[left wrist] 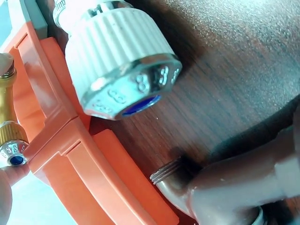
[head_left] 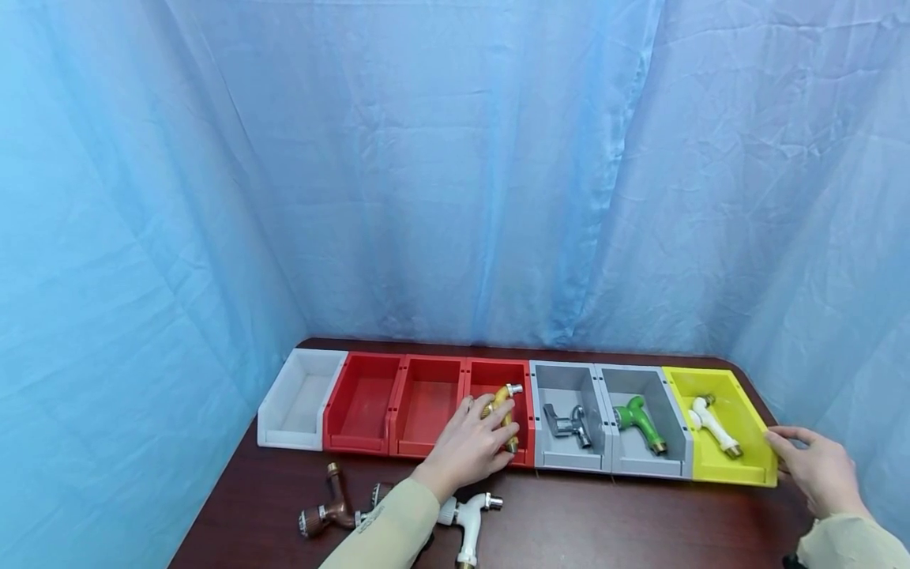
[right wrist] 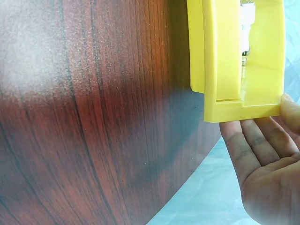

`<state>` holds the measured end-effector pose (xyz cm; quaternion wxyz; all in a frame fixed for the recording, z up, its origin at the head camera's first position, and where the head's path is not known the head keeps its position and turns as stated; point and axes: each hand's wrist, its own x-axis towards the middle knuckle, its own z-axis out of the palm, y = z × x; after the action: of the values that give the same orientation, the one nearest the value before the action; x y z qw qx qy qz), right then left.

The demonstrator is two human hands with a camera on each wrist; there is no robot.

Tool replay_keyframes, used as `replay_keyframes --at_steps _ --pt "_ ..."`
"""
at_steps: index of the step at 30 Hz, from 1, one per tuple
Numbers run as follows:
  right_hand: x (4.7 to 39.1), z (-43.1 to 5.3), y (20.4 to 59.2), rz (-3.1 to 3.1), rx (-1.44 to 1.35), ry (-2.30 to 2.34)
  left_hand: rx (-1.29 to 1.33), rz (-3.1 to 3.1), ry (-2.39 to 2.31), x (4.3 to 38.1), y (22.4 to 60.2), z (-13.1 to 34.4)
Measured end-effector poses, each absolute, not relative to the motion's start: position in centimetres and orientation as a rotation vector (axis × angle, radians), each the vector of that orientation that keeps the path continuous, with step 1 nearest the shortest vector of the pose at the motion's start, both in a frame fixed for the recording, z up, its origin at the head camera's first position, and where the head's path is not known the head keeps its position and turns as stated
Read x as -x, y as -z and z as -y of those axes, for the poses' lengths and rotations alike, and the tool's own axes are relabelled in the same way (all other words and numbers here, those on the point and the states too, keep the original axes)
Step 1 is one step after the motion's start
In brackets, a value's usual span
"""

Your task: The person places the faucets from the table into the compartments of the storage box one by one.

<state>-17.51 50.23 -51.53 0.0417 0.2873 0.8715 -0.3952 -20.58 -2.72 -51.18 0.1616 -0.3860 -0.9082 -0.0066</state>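
My left hand (head_left: pixel 469 442) holds a yellow faucet (head_left: pixel 506 394) with silver and brass ends at the rightmost red bin (head_left: pixel 524 456). In the left wrist view the yellow faucet (left wrist: pixel 6 105) shows its ribbed knob and blue-centred cap. Part of it is hidden behind my fingers. At the far right end of the row, my right hand (head_left: pixel 817 466) grips the side of the yellow bin (head_left: pixel 735 472). The right wrist view shows the thumb (right wrist: pixel 290 112) at the rim and the fingers along the outer wall. Inside that bin lies a white faucet (head_left: pixel 713 427).
A chrome faucet (head_left: pixel 566 424) and a green faucet (head_left: pixel 640 423) lie in separate grey bins. Two more red bins and a white bin (head_left: pixel 291 437) continue the row leftward. On the table, a brown faucet (head_left: pixel 340 506) and a white faucet (head_left: pixel 469 521) lie near my left forearm.
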Motion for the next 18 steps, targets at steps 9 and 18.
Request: replay_keyframes --at_steps 9,18 --pt "17.44 -50.27 51.58 -2.657 -0.878 1.221 1.061 2.606 -0.015 20.91 51.56 2.23" --pt "17.51 -50.34 51.60 -2.643 -0.881 1.212 1.032 2.661 -0.032 21.17 51.79 1.94"
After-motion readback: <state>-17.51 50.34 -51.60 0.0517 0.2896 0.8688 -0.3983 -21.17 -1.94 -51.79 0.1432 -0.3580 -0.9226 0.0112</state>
